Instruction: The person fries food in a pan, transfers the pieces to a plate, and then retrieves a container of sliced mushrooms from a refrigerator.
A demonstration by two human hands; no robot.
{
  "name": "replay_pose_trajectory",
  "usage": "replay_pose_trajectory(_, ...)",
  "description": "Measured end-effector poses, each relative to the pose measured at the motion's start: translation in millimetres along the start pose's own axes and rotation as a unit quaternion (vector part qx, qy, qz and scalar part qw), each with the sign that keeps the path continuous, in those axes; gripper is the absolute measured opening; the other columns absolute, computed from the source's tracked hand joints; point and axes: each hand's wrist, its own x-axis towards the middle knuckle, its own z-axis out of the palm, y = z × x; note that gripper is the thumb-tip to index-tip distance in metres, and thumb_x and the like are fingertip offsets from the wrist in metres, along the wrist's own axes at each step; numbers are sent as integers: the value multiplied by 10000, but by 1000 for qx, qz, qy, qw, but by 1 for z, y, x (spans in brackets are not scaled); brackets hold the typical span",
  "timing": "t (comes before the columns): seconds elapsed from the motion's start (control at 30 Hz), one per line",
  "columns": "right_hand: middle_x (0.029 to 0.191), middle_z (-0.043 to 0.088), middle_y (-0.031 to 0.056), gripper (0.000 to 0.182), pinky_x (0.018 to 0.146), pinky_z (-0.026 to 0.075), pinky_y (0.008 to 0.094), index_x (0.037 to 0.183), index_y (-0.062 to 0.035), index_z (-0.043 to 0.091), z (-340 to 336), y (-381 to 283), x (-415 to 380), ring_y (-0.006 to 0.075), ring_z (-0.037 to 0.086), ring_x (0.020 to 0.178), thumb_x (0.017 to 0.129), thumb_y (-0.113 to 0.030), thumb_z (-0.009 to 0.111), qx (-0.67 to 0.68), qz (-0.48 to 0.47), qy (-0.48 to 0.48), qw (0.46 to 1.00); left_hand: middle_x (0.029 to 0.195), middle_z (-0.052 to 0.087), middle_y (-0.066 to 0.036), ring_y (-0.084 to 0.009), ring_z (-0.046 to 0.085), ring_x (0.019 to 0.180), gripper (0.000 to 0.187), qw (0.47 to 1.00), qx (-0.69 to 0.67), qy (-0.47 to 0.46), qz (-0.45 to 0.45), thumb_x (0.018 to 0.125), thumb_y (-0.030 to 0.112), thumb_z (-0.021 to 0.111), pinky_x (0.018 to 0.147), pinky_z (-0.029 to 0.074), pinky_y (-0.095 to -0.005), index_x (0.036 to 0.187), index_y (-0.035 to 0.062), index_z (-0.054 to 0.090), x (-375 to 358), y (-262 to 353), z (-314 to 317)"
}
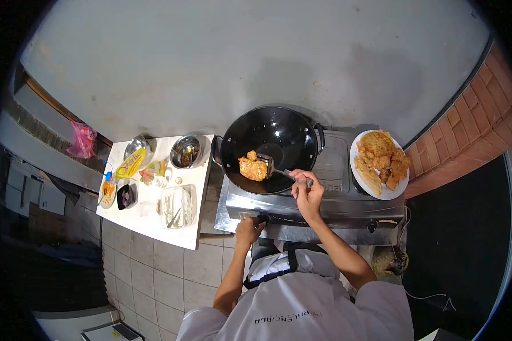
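My right hand (309, 194) grips the handle of a metal spatula (274, 169). A golden-brown fried piece (253, 168) lies against the spatula's head, in the lower left part of a black wok (284, 119). The wok sits on the left side of a metal gas stove (335, 199). My left hand (248, 230) is closed on the stove's left knob (262, 219), at the front panel. Right of the wok, a white plate (402, 190) holds several fried pieces (381, 156).
A white table (182, 237) on the left bears metal bowls (186, 152), a glass container (177, 207), a yellow packet (130, 164) and a dark bowl (127, 196). A pink bag (82, 139) hangs farther left. A brick edge (466, 133) stands on the right.
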Motion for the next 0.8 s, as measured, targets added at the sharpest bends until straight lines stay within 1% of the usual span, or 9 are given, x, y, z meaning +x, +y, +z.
replay_pose_trajectory(0.07,949,608,117,69,439,374,186,894,27,496,0,0,0,57,484,533,907,0,434,12,2,2,1000,635,621,-153,-347,616,621,357,1000,4,4,4,737,419,659,561,487,-430,662,71,678,0,1,-1)
replay_pose_trajectory(0.23,946,609,114,74,440,374,189,890,22,497,2,-2,0,59,485,535,912,-3,431,8,18,8,1000,597,594,-153,-345,598,577,328,1000,13,12,-4,709,393,685,528,471,-424,651,71,675,1,1,2)
replay_pose_trajectory(0.37,927,614,103,80,443,373,188,884,14,502,3,-2,2,56,481,525,921,-25,442,1,17,9,1000,602,601,-145,-343,597,568,304,1000,21,8,-1,704,371,691,532,474,-430,655,71,674,1,4,-1)
replay_pose_trajectory(0.43,919,616,99,86,443,372,187,882,13,504,4,-2,2,54,478,519,925,-37,448,1,15,11,1000,609,606,-140,-337,602,585,283,998,38,56,10,688,349,705,544,483,-434,644,72,668,-3,16,-9)
replay_pose_trajectory(0.57,905,621,94,106,444,374,186,877,12,507,6,-5,3,49,473,506,933,-64,457,-7,18,15,1000,633,610,-157,-338,605,610,251,999,22,39,-3,657,309,717,558,489,-440,655,64,663,1,11,-1)
replay_pose_trajectory(0.6,905,621,94,106,444,374,186,877,12,507,6,-5,4,49,473,506,933,-64,457,-8,17,15,1000,650,610,-171,-341,608,626,245,998,47,49,-9,642,293,719,564,492,-438,669,57,659,2,14,0)
replay_pose_trajectory(0.63,916,609,116,84,428,363,188,877,26,498,6,-6,4,53,474,507,903,1,422,-9,17,12,1000,666,611,-185,-345,611,641,243,996,72,60,-14,626,277,721,570,495,-435,683,50,656,2,16,2)
replay_pose_trajectory(0.67,928,596,138,104,413,353,190,877,41,488,7,-6,4,57,475,508,874,67,388,-9,16,8,1000,666,611,-185,-345,611,641,243,996,72,60,-14,626,277,721,570,495,-435,683,50,656,2,17,2)
replay_pose_trajectory(0.8,931,594,143,127,414,354,191,879,44,487,6,-4,3,58,474,508,854,89,372,-2,20,4,1000,685,609,-201,-357,617,655,244,995,79,64,-3,617,255,716,588,503,-435,703,37,648,1,19,0)
